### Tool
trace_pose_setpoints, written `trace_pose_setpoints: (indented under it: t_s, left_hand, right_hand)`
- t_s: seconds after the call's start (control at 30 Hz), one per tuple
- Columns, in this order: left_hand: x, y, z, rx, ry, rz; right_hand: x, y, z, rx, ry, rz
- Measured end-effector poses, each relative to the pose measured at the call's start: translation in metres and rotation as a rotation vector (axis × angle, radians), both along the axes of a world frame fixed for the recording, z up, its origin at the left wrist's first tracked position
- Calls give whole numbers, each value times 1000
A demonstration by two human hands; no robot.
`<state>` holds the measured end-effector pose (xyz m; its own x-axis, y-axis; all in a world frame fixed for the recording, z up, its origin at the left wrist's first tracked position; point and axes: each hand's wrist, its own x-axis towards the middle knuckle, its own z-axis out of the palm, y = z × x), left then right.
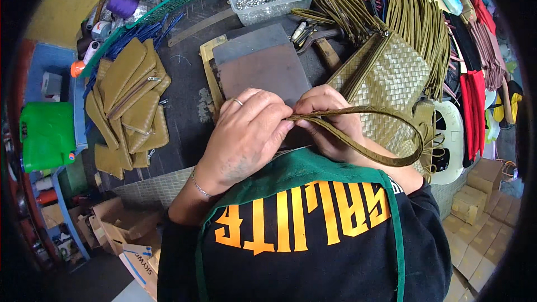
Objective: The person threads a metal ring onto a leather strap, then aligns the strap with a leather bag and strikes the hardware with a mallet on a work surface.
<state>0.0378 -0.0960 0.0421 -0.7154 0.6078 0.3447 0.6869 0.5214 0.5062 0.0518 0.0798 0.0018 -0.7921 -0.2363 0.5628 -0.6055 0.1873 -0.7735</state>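
Note:
My left hand (pixel 251 128) and my right hand (pixel 330 123) meet in front of my chest, both pinching the ends of a looped olive-brown strap (pixel 386 111). The strap's loop curves out to the right over my right forearm. What lies between the fingertips is too small to make out. Just beyond my hands is a flat brown and grey slab (pixel 260 70) on the dark worktable (pixel 182 100). Right of it lie woven-pattern olive panels (pixel 386 72), with a bundle of similar straps (pixel 417 28) behind them.
Several zippered olive pouches (pixel 131 106) are piled at the left. A clear bin of small metal fittings (pixel 271 0) and a green basket (pixel 173 0) stand at the back. A white plastic chair (pixel 450 140) stands right, with cardboard boxes (pixel 470 204) below. A green jerrycan (pixel 47 134) is far left.

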Motion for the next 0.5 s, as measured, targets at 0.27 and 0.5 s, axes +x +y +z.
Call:
trace_pose_setpoints:
  t_s: [0.27,0.5]
  left_hand:
    - [1,5,0,76,-216,26]
    - [-1,2,-2,167,-231,-5]
  right_hand:
    - [-2,-2,-4,-179,-143,15]
    - [-2,0,-9,-229,-206,56]
